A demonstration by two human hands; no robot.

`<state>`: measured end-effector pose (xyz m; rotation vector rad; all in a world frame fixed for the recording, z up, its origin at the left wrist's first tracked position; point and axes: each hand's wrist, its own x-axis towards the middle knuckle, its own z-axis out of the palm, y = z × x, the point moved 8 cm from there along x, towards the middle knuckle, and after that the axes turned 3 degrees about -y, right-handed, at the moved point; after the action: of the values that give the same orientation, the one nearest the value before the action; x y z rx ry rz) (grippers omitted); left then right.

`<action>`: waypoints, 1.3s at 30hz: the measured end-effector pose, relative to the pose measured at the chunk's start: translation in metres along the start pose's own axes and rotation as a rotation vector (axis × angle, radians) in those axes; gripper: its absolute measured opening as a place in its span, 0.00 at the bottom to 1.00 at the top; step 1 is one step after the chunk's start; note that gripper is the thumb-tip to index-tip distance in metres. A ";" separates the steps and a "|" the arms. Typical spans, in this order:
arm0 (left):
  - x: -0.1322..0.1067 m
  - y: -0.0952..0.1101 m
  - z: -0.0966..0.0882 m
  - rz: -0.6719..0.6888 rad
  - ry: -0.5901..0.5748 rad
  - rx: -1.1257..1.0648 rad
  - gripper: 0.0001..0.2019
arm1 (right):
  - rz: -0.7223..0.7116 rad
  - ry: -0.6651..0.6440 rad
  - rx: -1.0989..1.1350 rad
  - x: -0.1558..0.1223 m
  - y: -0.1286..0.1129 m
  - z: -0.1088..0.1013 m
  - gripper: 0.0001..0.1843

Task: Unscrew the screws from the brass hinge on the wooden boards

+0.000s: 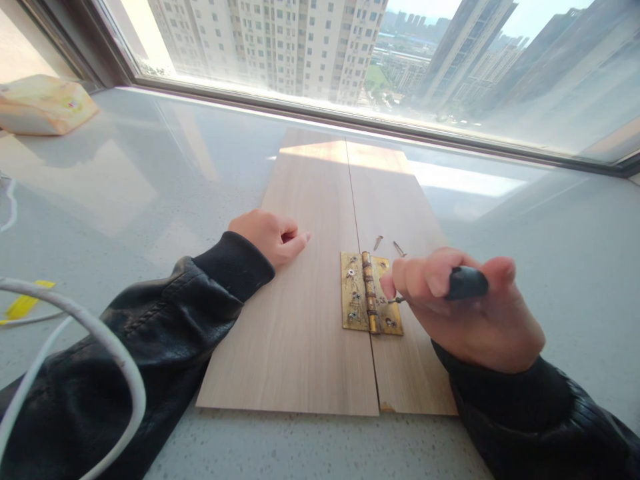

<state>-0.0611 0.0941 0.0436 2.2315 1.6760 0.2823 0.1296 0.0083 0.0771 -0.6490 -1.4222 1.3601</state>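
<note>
Two pale wooden boards (305, 313) lie side by side on a grey windowsill counter. A brass hinge (369, 293) spans their seam, with screws in its leaves. My right hand (465, 310) is closed around a black-handled screwdriver (463, 283); its tip points at the hinge's right leaf. My left hand (270, 235) rests on the left board, fingers curled and thumb out, holding nothing I can see. Two loose screws (389, 245) lie on the right board just beyond the hinge.
A white cable (100, 340) loops over my left sleeve at the near left. A yellow scrap (23, 305) lies on the counter (150, 187) beside it. A yellowish packet (45, 103) sits at the far left. The window frame (400, 130) runs along the back.
</note>
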 end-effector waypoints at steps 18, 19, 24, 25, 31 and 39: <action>0.000 -0.001 0.002 -0.006 -0.002 -0.003 0.20 | -0.149 0.155 -0.180 -0.005 -0.010 -0.020 0.14; 0.001 -0.001 0.002 -0.006 -0.003 -0.003 0.20 | -0.143 0.150 -0.187 -0.005 -0.009 -0.021 0.16; 0.001 -0.002 0.002 -0.010 -0.011 0.000 0.20 | -0.094 0.098 -0.115 -0.002 -0.001 -0.016 0.23; 0.001 -0.002 0.002 -0.008 -0.009 -0.001 0.20 | -0.073 0.086 -0.088 -0.001 0.001 -0.013 0.23; 0.001 -0.002 0.002 0.000 0.001 0.001 0.20 | -0.023 0.085 -0.074 0.001 0.000 -0.004 0.34; 0.000 0.000 0.002 -0.005 -0.008 0.008 0.20 | -0.107 0.038 -0.208 -0.007 -0.009 -0.009 0.19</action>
<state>-0.0605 0.0938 0.0414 2.2314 1.6814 0.2658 0.1425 0.0036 0.0818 -0.7190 -1.5581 1.1206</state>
